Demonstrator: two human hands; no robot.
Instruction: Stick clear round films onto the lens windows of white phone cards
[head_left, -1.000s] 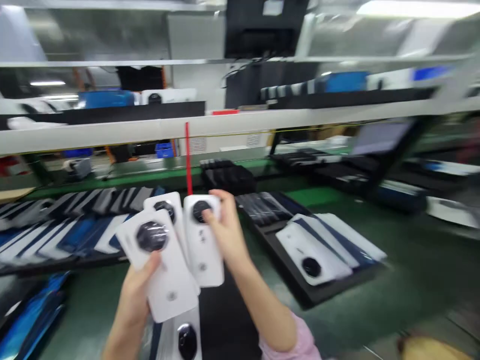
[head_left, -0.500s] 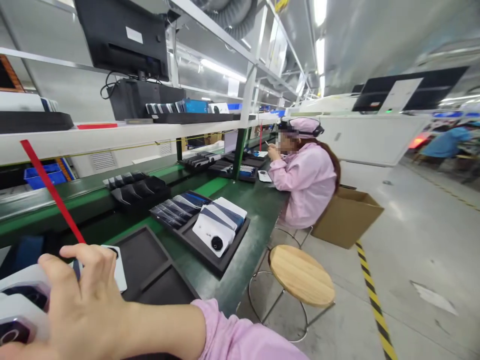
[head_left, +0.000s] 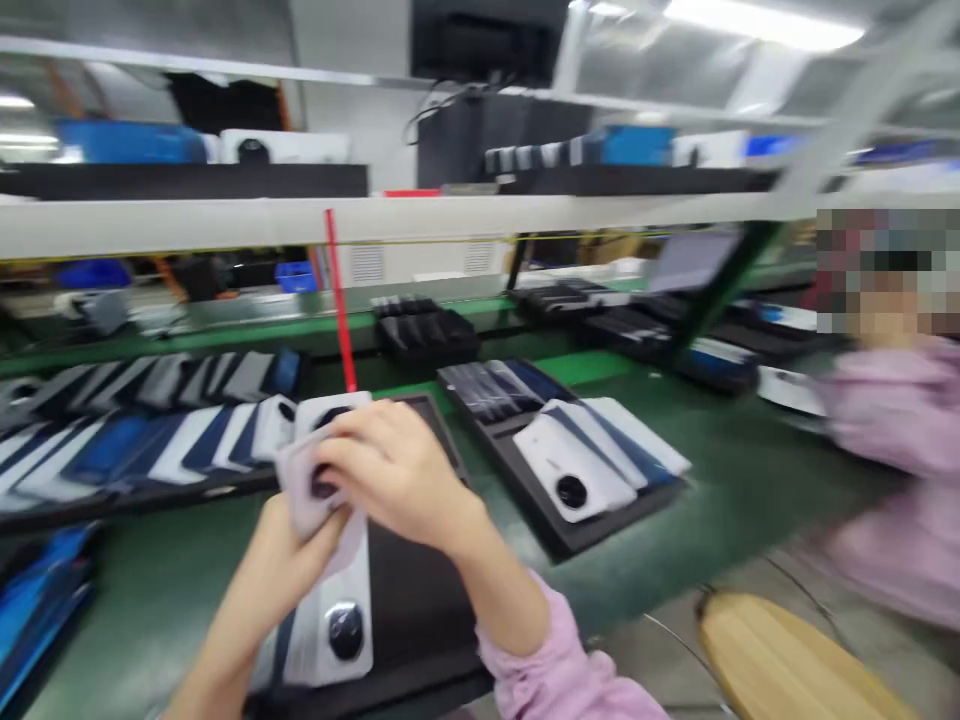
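My left hand (head_left: 274,570) is wrapped round the lower end of a white phone back cover (head_left: 298,492), or a small stack of them. At its upper part, my right hand (head_left: 401,475) has its fingers closed over the dark round camera area. Under my hands, white phone covers (head_left: 319,645) with a dark camera disc lie in a black tray (head_left: 420,610). Another pale cover (head_left: 330,405) shows just behind my fingers. Motion blur hides how many covers are in my hands.
To the left, a long black tray (head_left: 202,490) holds rows of white and blue covers. Right of my hands sits another tray (head_left: 559,535) with fanned covers. A red strip (head_left: 340,300) slants down from the shelf (head_left: 480,215). A co-worker in pink (head_left: 892,430) and a wooden stool (head_left: 795,660) are at right.
The view has swung left. My left hand has come into sight, gripping the phone cover. My right hand, earlier spread over white covers at lower left, is now closed on the cover with it.
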